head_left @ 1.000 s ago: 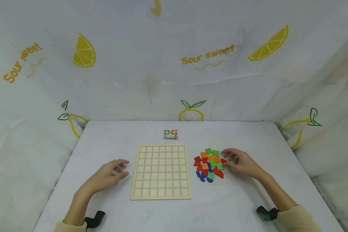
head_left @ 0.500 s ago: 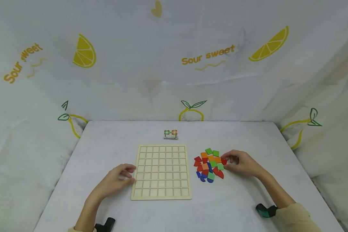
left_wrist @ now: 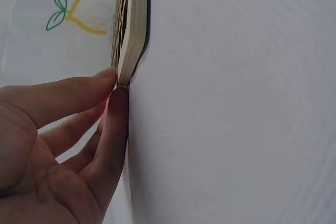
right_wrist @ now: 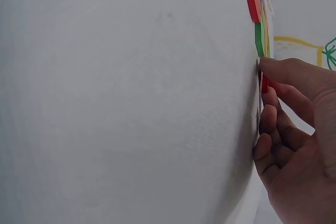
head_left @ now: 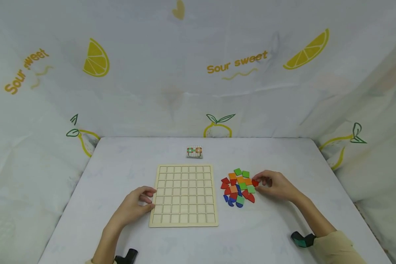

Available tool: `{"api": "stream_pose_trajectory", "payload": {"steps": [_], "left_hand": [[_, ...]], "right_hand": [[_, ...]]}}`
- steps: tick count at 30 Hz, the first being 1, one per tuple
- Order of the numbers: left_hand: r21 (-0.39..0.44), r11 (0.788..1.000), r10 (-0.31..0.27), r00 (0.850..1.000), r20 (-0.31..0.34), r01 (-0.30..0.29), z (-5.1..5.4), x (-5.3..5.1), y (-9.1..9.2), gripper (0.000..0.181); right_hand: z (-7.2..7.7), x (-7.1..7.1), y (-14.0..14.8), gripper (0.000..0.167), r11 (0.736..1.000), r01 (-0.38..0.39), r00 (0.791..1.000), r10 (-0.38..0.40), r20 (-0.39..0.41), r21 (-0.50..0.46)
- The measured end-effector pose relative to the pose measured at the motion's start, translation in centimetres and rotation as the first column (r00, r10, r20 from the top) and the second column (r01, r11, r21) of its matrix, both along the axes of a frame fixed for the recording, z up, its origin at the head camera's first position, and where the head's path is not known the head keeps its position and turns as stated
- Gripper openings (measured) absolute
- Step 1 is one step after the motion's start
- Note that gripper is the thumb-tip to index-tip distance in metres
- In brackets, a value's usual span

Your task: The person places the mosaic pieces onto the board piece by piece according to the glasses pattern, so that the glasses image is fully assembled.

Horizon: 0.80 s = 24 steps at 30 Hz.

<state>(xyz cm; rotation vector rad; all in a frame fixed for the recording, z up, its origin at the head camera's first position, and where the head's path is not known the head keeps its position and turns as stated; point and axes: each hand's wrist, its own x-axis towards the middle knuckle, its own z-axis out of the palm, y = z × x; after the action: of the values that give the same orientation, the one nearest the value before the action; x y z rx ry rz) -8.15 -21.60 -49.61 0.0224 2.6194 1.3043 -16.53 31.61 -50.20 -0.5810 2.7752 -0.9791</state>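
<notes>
My left hand [head_left: 133,207] touches the left edge of a pale wooden grid board [head_left: 183,225] with thumb and fingertips apart along it. The left wrist view shows the fingertips against the rim of the board [left_wrist: 137,30], which lies flat on the table. At the right side of a cluster of coloured tiles, my right hand [head_left: 277,186] pinches a red tile [head_left: 255,182] between thumb and forefinger. In the right wrist view this red tile [right_wrist: 265,84] is partly hidden by the fingers. Red, orange, green and blue tiles, among them a green tile [head_left: 242,186], lie right of the board.
A small card [head_left: 194,151] printed with a coloured grid pattern lies behind the board. The white-covered table [head_left: 184,245] meets a hanging white cloth [head_left: 145,91] with lemon prints at the back and sides.
My left hand has moved right, from beside the board to its left edge. The right thumb and forefinger have closed around the red tile. The board and other tiles look unmoved.
</notes>
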Motion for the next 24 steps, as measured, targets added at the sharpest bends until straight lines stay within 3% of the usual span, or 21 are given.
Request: {"api": "stream_pose_trajectory", "payload": {"steps": [10,16,24], "left_hand": [[-0.026,0.999,0.038,0.999,-0.007,-0.038,0.1,0.2,0.6,0.051],[-0.045,0.998,0.052,0.999,-0.006,-0.052,0.3,0.2,0.8,0.051],[-0.057,0.996,0.061,0.998,-0.007,-0.062,0.2,0.2,1.0,0.052]], "right_hand": [[1.6,0.1,-0.9,0.028,0.997,-0.044,0.997,0.040,-0.060,-0.059],[2.7,-0.1,-2.4,0.029,0.995,-0.058,0.997,0.054,-0.060,-0.076],[3.1,-0.6,-5.0,0.029,0.983,-0.123,0.992,0.117,-0.049,-0.139]]}}
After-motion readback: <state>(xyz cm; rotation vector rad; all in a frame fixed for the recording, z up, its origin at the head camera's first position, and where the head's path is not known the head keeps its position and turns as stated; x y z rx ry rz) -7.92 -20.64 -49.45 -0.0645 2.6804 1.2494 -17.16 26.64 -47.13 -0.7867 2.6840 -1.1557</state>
